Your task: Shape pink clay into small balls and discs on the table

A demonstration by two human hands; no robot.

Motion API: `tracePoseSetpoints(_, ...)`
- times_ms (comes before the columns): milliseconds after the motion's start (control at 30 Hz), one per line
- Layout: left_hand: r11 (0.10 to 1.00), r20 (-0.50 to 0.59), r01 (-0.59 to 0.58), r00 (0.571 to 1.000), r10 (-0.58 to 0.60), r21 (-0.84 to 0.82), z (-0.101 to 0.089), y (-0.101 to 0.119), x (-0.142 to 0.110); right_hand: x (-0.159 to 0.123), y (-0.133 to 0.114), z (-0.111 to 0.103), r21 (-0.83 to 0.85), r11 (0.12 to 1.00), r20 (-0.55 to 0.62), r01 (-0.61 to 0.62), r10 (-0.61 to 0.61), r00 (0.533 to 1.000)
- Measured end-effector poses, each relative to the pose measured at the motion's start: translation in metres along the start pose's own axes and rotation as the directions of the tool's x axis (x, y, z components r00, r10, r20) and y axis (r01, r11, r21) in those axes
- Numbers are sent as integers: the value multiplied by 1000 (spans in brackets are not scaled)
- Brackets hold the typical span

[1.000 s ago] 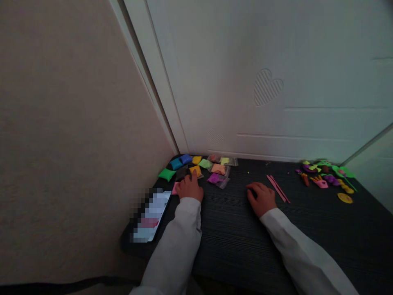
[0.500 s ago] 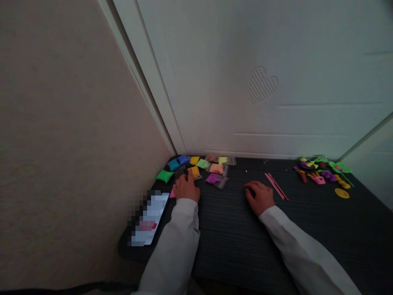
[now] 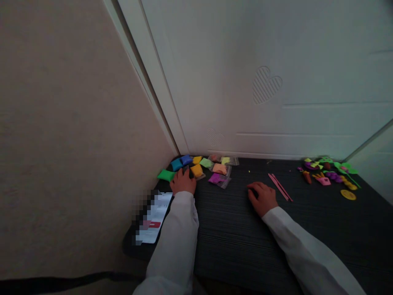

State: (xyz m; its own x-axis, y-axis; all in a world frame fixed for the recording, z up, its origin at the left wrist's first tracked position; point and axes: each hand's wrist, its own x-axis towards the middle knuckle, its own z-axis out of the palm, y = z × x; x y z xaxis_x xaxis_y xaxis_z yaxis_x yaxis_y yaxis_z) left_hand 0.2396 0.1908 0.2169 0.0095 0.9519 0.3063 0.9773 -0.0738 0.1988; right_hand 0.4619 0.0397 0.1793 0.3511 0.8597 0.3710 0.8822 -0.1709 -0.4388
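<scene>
My left hand [image 3: 183, 182] lies palm down among the clay packets at the back left, fingers spread and pointing away from me. It touches the spot beside the green packet [image 3: 166, 175] and the orange-yellow packet [image 3: 197, 170]; what is under the palm is hidden. My right hand [image 3: 262, 197] rests on the dark table, loosely curved, thumb and forefinger apart, holding nothing that shows. Just right of it lie two pink modelling tools [image 3: 280, 187]. Closest to the left hand otherwise are the blue packets [image 3: 186, 159] and the purple packet [image 3: 217, 178].
More bagged clay, light green [image 3: 206, 163] and peach [image 3: 220, 168], lies near the white door panel [image 3: 215, 102]. Small clay figures [image 3: 334, 177] and a yellow disc [image 3: 348, 194] are at the right. A phone [image 3: 156, 221] lies along the table's left edge, beside the wall.
My left hand has shifted slightly left and now covers the pink packet that was showing beside it. My right hand keeps its place on the table. The view has turned slightly.
</scene>
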Motion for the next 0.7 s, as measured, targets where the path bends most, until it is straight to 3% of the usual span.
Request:
tracePoseSetpoints(300, 997, -45, 10, 999, -13, -78, -11, 2, 3, 0, 1, 1, 3, 1000, -5, -3, 3, 1000)
tracePoseSetpoints(433, 930, -166, -13, 985, -52, -368, -16, -5, 6, 0, 1, 2, 16, 1000, -10, 3, -3, 1000)
tracePoseSetpoints(500, 750, -151, -36, 985, -85, -660, -15, -3, 6, 0, 1, 2, 14, 1000, -23, 9, -8, 1000)
tracePoseSetpoints(567, 387, -27, 2, 997, -70, -922, -14, 3, 3, 1, 1, 2, 9, 1000, -28, 8, -8, 1000)
tracePoseSetpoints(633, -18, 124, 125, 991, 46, -992, -14, 12, -3, 1, 1, 1, 9, 1000, -23, 7, -6, 1000)
tracePoseSetpoints(700, -233, 200, 238, 964, 175, -943, -17, 22, -12, 2, 0, 0, 16, 1000, -22, 1, -1, 1000)
